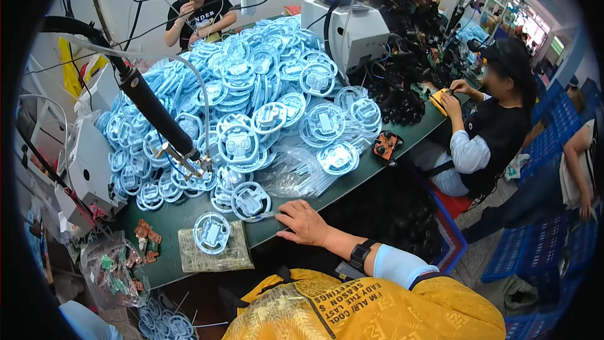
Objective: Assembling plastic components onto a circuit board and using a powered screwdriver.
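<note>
Leftward of right hand (pixel 304 222), clear bag (pixel 100 286) of circuit boards (pixel 108 262).

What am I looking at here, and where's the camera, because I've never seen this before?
It's one view from a fisheye camera on a worker's head, looking down, so straight edges bend. There's no robot, just a person. Their right hand is at the edge of a green table; whether it grips anything is unclear. The left hand is out of view. Light-blue, wheel-shaped parts lie heaped on the table, with one on a wrapped block.
</note>
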`<state>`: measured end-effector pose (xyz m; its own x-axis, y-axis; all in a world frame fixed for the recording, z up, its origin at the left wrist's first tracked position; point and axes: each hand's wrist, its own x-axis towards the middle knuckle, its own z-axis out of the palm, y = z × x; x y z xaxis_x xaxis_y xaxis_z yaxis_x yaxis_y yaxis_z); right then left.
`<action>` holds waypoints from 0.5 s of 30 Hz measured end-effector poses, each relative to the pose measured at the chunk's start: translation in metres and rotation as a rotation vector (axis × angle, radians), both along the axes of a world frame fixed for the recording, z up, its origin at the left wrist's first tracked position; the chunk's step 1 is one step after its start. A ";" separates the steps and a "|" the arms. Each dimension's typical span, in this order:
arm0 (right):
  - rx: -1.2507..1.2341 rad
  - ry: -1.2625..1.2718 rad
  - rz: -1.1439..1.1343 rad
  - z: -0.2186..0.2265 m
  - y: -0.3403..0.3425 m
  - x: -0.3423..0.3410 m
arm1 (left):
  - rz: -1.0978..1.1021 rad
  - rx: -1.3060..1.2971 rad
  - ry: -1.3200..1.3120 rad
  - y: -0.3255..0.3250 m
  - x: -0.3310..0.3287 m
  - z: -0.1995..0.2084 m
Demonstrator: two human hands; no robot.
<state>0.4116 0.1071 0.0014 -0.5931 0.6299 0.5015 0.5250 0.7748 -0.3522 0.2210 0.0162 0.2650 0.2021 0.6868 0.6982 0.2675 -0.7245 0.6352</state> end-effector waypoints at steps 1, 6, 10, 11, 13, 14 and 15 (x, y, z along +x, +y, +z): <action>-0.005 -0.003 0.004 0.000 -0.003 -0.001 | -0.005 -0.003 0.004 0.000 0.001 -0.001; -0.025 -0.024 0.011 -0.004 -0.012 0.000 | -0.003 -0.001 0.050 -0.002 0.008 -0.003; -0.008 -0.024 0.010 0.001 -0.003 0.002 | 0.010 0.019 0.069 0.004 0.006 -0.001; -0.022 -0.031 0.013 0.001 -0.006 0.001 | 0.009 0.030 0.074 0.006 0.006 0.001; 0.009 -0.013 -0.003 0.000 -0.005 0.001 | 0.008 0.047 0.087 0.010 0.007 0.003; 0.014 -0.009 -0.013 -0.002 -0.003 0.003 | 0.003 0.058 0.095 0.014 0.008 0.005; 0.005 -0.022 -0.016 0.001 -0.004 0.003 | 0.008 0.070 0.102 0.014 0.010 0.007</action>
